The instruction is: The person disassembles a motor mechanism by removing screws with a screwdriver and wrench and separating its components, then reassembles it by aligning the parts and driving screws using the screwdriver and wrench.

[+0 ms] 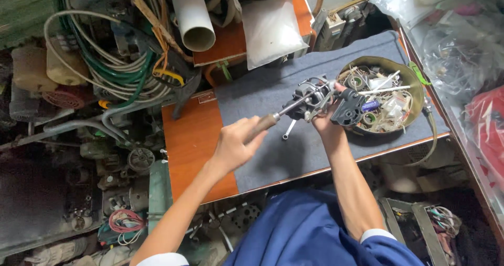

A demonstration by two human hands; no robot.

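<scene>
My left hand (234,144) grips the wooden handle of a screwdriver (273,119), whose shaft points up and right into a small dark motor assembly (311,99). My right hand (326,120) holds that motor from below, raised a little above the grey cloth mat (273,156). A black plastic part (346,110) hangs on the motor's right side, next to my right hand. A small metal wrench (289,129) lies on the mat just under the motor.
A round olive bowl (415,82) full of small parts, wires and bearings sits on the mat at right. The mat lies on an orange-brown wooden table (189,145). Coiled cables (105,66), a white pipe (193,19) and clutter crowd the left and back.
</scene>
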